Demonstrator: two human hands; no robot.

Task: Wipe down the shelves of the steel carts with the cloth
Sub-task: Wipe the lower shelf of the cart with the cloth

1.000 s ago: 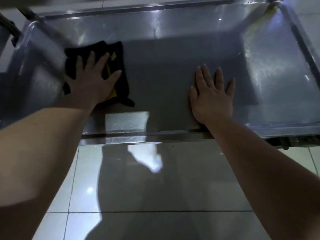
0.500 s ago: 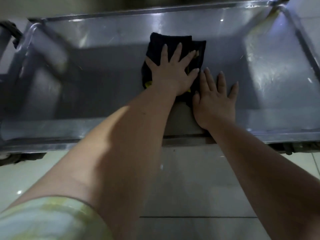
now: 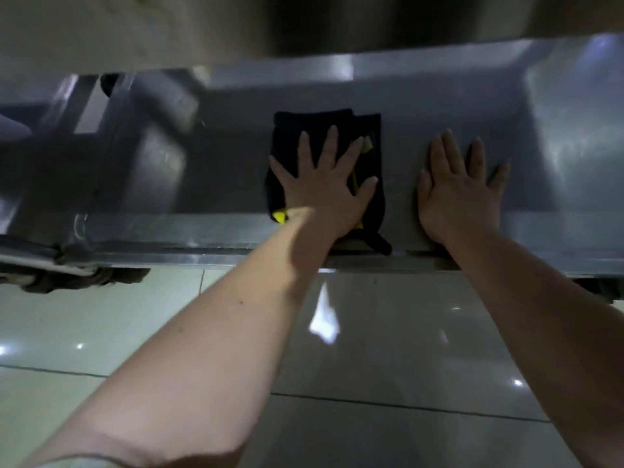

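From the head camera, I look down at the low steel shelf [image 3: 202, 170] of the cart, with the glossy tiled floor [image 3: 388, 332] below its near edge.

The cloth [image 3: 293, 133] lies flat on the shelf about midway along its length, close to the near edge. It is black and folded into a rough oblong. Its long axis runs from the near edge toward the far edge. A small dark tail sticks out at its near right corner and touches the near rim. Bits of yellow show at its near left corner and between my fingers [image 3: 332, 143].

My left hand [image 3: 324, 184] presses on the cloth, palm down, fingers spread wide and straight, pointing toward the far edge.

My right hand [image 3: 459, 190] rests flat on the bare steel just beside the cloth, on its right, not touching it. Its fingers are straight and spread, holding nothing, and the wrist crosses the near rim.

Another shelf's underside [image 3: 304, 25] hangs blurred across the top. A dark caster [image 3: 111, 276] sits under the near left corner.
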